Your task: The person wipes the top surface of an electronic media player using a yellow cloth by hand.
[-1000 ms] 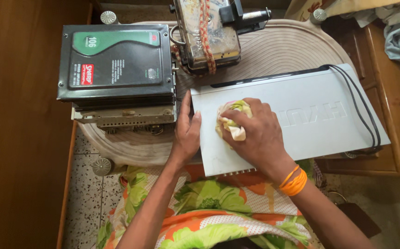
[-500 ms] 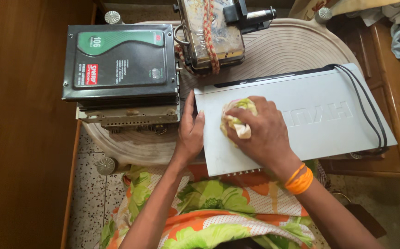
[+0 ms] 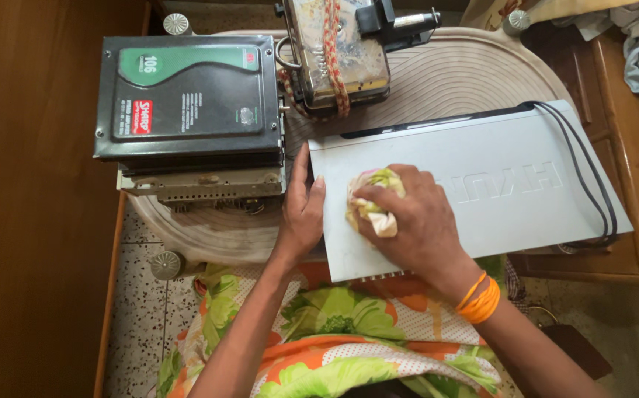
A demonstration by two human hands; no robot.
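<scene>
A flat grey electronics box (image 3: 511, 184) lies on a round beige table (image 3: 452, 77), its black cable (image 3: 592, 177) looped over the right end. My right hand (image 3: 415, 221) presses a crumpled pale cloth (image 3: 371, 203) onto the box's left part. An orange band sits on that wrist. My left hand (image 3: 301, 214) rests flat against the box's left edge, fingers straight and holding nothing.
A black box with a green panel (image 3: 186, 96) is stacked on a metal chassis (image 3: 201, 184) at the left. A worn metal appliance bound with red cord (image 3: 338, 51) stands at the back. A wooden cabinet (image 3: 629, 133) is on the right, a wooden panel (image 3: 32, 221) on the left.
My right hand with the cloth has slid back and forth a little on the box's left part. The left hand has stayed at the edge.
</scene>
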